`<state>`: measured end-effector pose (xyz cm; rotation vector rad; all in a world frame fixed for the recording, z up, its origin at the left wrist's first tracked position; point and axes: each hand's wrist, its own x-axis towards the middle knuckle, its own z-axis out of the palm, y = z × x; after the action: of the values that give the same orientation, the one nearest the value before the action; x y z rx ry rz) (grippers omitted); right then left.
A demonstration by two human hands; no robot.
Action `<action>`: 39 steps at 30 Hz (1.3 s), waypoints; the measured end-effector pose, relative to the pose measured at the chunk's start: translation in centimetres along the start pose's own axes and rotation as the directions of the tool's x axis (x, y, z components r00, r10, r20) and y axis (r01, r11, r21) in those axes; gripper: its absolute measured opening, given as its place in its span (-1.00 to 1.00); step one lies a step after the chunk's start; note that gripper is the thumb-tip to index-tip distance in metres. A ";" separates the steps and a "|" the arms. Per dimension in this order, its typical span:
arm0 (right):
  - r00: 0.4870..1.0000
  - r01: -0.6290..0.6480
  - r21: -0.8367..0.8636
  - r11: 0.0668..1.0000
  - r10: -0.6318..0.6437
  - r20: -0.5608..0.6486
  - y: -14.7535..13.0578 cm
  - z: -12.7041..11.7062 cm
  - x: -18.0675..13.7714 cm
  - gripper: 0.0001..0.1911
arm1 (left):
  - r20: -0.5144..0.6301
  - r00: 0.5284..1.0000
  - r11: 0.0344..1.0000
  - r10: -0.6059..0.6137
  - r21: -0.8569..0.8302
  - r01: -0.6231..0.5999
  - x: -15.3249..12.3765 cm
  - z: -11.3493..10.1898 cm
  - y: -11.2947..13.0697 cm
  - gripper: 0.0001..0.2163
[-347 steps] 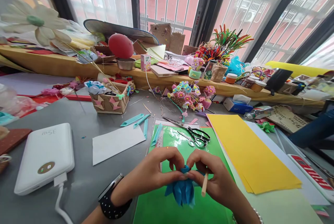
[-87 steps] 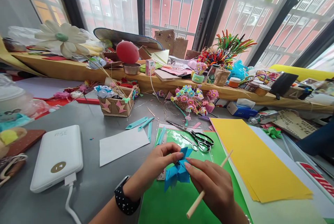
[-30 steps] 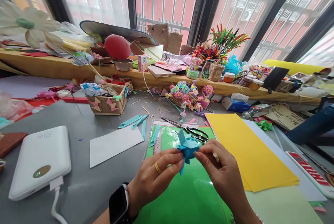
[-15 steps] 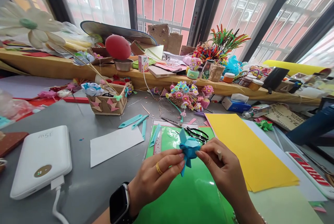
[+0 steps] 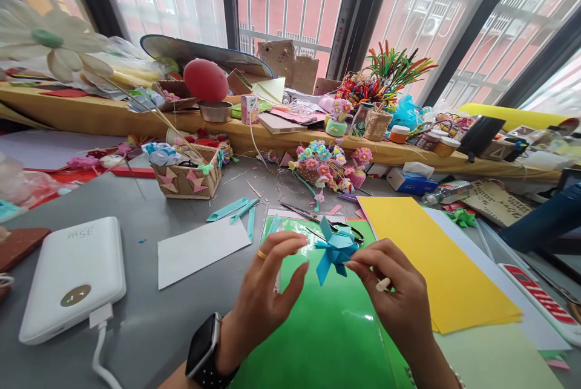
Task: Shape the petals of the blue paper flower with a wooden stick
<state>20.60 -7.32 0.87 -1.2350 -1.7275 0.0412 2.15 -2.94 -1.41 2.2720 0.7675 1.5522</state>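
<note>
Between finger and thumb, my right hand [image 5: 396,292] pinches a folded blue paper flower [image 5: 336,246] by its right side. A short pale stick [image 5: 383,284] also shows among that hand's fingers. To the left of the flower, my left hand [image 5: 267,292] is apart from it, thumb and fingers spread with nothing between them. Both hands are above a glossy green folder [image 5: 327,328]. Black-handled scissors [image 5: 357,233] lie behind the flower, partly covered by it. Folded blue paper strips [image 5: 231,210] rest near a white paper sheet [image 5: 200,253].
Yellow paper [image 5: 436,262] lies to the right, near a red-and-white box [image 5: 540,298]. A white power bank [image 5: 75,280] with a cable is at left. Behind stand a cardboard basket [image 5: 188,180], crocheted flowers [image 5: 324,165] and a crowded ledge [image 5: 281,138].
My left hand has let go of the blue paper flower and moved left, its fingers opening. The flower stays in my right hand, turned a little, with more of its points showing.
</note>
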 end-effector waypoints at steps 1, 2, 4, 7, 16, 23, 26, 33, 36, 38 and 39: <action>0.999 0.048 -0.005 0.999 -0.048 0.023 0.1 0.0 0.0 -0.92 | 0.027 0.996 0.993 -0.081 -0.082 0.083 0.1 0.0 0.0 -0.71; 0.994 0.096 -0.011 0.995 -0.095 0.047 0.1 0.1 0.0 -0.93 | 0.074 0.986 0.975 -0.149 -0.155 0.159 0.3 0.0 0.1 -0.65; 0.980 0.180 -0.027 0.983 -0.176 0.093 0.1 0.3 -0.1 -0.91 | 0.184 0.954 0.928 -0.238 -0.245 0.279 0.4 0.0 0.0 -0.47; 0.950 0.280 -0.067 0.958 -0.266 0.164 -0.1 0.5 -0.2 -0.83 | 0.328 0.905 0.875 -0.273 -0.305 0.375 0.4 -0.1 -0.3 -0.30; 0.920 0.361 -0.129 0.924 -0.329 0.215 -0.1 0.7 -0.5 -0.76 | 0.445 0.851 0.747 -0.280 -0.456 0.484 0.8 -0.3 -0.3 -0.56; 0.965 0.240 0.020 0.971 -0.241 0.102 -0.4 0.9 -0.4 -0.96 | 0.427 0.839 0.642 -0.338 -0.548 0.537 1.0 0.0 -0.3 -0.63; 0.996 0.089 0.085 0.992 -0.091 0.016 -0.2 0.9 -0.6 -0.94 | 0.362 0.819 0.573 -0.445 -0.588 0.571 1.2 0.2 0.0 -0.67; 0.998 0.054 0.096 0.994 -0.053 -0.017 0.0 0.6 -0.6 -0.79 | 0.325 0.696 0.367 -0.640 -0.666 0.649 0.9 0.4 -0.2 -0.64; 0.998 0.048 0.073 0.996 -0.050 0.023 0.1 0.4 -0.5 -0.77 | 0.365 0.667 0.315 -0.650 -0.669 0.673 0.7 0.5 -0.6 -0.62; 1.000 0.001 0.035 0.999 -0.002 0.031 0.1 0.4 -0.5 -0.75 | 0.362 0.665 0.309 -0.653 -0.674 0.671 0.6 0.6 -0.7 -0.61; 0.999 -0.027 0.026 0.999 0.026 0.033 0.1 0.4 -0.5 -0.72 | 0.357 0.664 0.307 -0.657 -0.677 0.669 0.6 0.6 -0.8 -0.62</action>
<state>20.34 -7.48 0.23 -1.2445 -1.7333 0.0998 2.66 -1.94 -1.59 1.0618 0.6985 1.0905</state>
